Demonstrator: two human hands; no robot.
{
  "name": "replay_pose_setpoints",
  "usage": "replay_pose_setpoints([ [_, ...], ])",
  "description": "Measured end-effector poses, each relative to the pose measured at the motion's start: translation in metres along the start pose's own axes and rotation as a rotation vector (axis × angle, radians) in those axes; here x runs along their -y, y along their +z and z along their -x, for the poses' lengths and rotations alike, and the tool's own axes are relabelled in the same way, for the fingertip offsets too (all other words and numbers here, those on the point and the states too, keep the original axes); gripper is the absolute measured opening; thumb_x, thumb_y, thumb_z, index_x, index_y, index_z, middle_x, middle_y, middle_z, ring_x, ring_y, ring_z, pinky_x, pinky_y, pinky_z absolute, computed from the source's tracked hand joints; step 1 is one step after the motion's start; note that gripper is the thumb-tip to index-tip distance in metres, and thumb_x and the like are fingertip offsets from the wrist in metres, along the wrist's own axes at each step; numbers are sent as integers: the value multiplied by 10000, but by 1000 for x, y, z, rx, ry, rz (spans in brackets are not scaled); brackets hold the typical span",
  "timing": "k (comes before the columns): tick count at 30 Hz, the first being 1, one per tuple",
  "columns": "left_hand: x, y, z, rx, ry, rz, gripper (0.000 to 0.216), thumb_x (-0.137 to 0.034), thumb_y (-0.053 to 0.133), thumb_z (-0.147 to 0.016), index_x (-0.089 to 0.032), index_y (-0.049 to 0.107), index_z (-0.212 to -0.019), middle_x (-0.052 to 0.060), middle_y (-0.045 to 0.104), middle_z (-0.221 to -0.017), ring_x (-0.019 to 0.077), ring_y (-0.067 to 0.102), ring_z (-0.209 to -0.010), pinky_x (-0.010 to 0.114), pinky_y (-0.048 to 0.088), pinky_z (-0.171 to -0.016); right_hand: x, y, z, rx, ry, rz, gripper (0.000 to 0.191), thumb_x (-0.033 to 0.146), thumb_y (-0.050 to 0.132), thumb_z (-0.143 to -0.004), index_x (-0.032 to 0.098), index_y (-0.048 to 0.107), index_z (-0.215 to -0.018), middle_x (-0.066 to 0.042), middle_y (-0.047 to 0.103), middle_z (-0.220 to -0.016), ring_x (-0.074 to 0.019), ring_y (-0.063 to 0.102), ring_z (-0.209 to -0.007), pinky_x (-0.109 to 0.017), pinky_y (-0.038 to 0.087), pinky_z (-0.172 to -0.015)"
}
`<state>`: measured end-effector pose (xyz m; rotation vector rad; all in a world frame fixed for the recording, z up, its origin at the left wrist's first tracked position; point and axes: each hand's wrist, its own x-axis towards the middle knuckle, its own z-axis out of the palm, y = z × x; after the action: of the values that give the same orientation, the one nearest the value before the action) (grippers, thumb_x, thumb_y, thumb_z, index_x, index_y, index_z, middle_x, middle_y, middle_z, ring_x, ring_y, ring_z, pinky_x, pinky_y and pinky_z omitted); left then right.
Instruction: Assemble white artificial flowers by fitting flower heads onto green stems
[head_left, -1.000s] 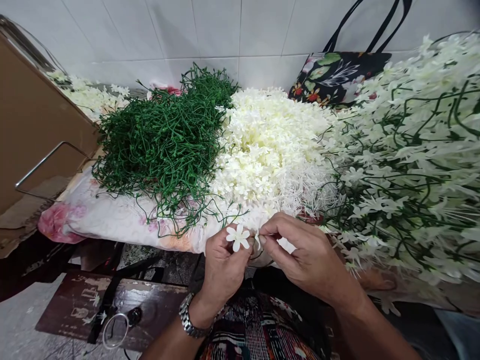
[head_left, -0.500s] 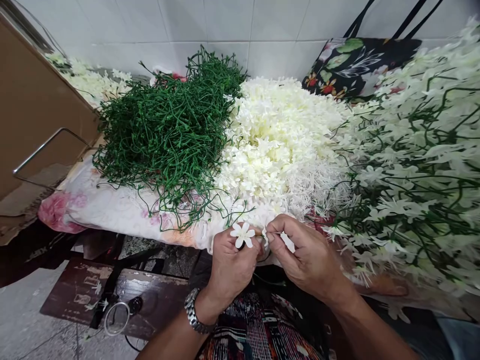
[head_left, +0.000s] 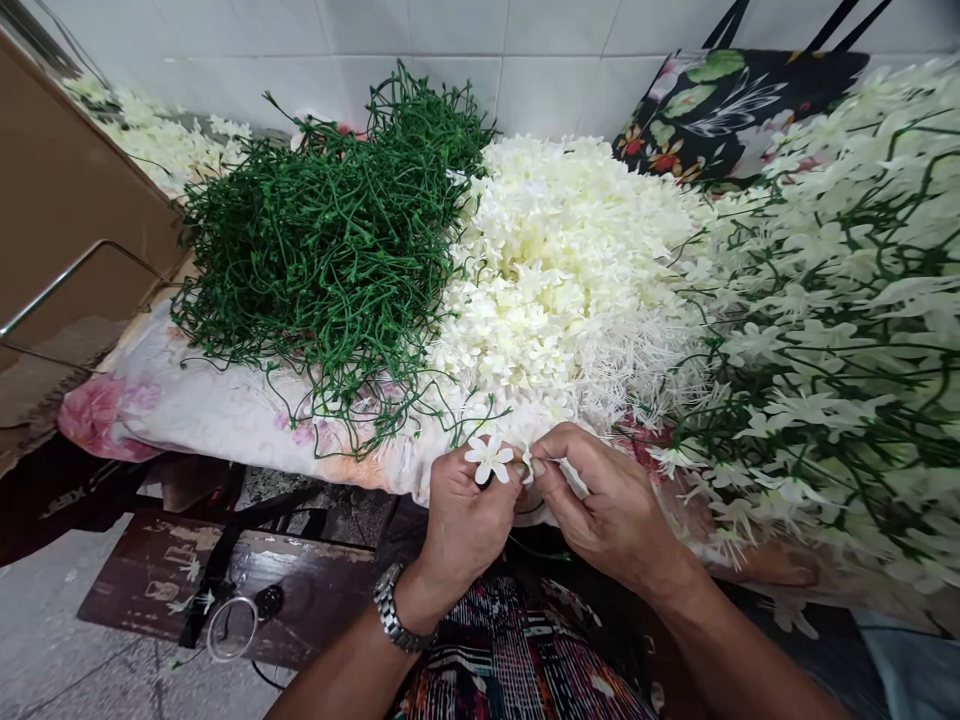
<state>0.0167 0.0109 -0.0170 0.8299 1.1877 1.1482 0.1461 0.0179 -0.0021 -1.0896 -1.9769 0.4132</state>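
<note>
Closed round a white artificial flower (head_left: 490, 459), my left hand (head_left: 469, 510) keeps its petals facing up above the thumb. Close beside it, my right hand (head_left: 596, 490) pinches at a second small white blossom (head_left: 527, 462) between thumb and forefinger. The fingertips of both hands nearly meet there, and what exactly the right fingers grip is partly hidden. Beyond my hands lie a heap of loose cream-white flower heads (head_left: 547, 250) and a tangle of green plastic stems (head_left: 322, 240). Fine white stamens (head_left: 641, 365) are piled in front of the flower heads.
At right, a large mass of white flowers on green stems (head_left: 832, 400) spreads over the floral cloth (head_left: 225, 420). A black floral bag (head_left: 735, 120) leans on the tiled wall. A cardboard box (head_left: 82, 170) stands left. Below is a dark wooden bench (head_left: 300, 590).
The view has shifted slightly, so the heaps sit a little higher in the picture. Both hands keep nearly the same pose, with the right fingertips still close to the left hand.
</note>
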Motion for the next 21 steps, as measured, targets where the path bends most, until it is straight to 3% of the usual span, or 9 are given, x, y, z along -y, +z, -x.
replay_pose_setpoints([
  [4,-16,0,-5,52,-44,176,168,-242,711,-608,-162,565,-582,-70,474,-408,53,372,-335,185,365,-342,2,-14,-4,34,47,-38,76,146,474,-893,187,538,-897,-9,577,-737,-117,557,-680,-233,466,-623],
  [7,-33,-4,-8,-43,2,309,244,-248,772,-553,-162,548,-598,-53,538,-459,53,413,-365,188,398,-377,5,-25,-1,-78,118,19,177,214,490,-898,175,544,-1062,-46,593,-849,-138,573,-753,-261,486,-681],
  [9,-41,-6,-6,-90,33,348,303,-269,809,-529,-163,534,-602,-53,539,-462,56,428,-372,191,400,-392,7,-25,2,-105,170,39,206,258,504,-891,169,556,-1069,-60,598,-885,-142,582,-733,-267,497,-660],
  [12,-42,-7,1,-65,71,381,341,-315,843,-514,-163,561,-630,-50,532,-459,66,443,-380,194,381,-398,9,-17,5,13,304,-41,222,291,536,-869,166,578,-1048,-43,637,-823,-132,592,-636,-251,498,-571],
  [15,-35,-7,8,-39,106,416,341,-323,859,-500,-170,589,-641,-48,535,-502,71,442,-393,219,404,-423,11,-9,5,140,380,-254,118,225,518,-862,175,612,-912,-1,646,-699,-113,594,-577,-209,487,-511],
  [18,-28,-12,11,18,129,418,279,-301,840,-543,-182,616,-658,-35,557,-580,95,500,-469,249,452,-513,12,-7,5,70,316,-290,122,169,498,-861,176,610,-814,1,643,-689,-111,598,-600,-206,490,-533],
  [21,-26,-18,10,189,161,304,179,-246,791,-609,-175,644,-680,5,591,-657,138,556,-630,253,459,-629,13,-11,4,-12,127,-133,120,122,500,-866,163,612,-863,-21,635,-719,-128,581,-649,-240,475,-572],
])
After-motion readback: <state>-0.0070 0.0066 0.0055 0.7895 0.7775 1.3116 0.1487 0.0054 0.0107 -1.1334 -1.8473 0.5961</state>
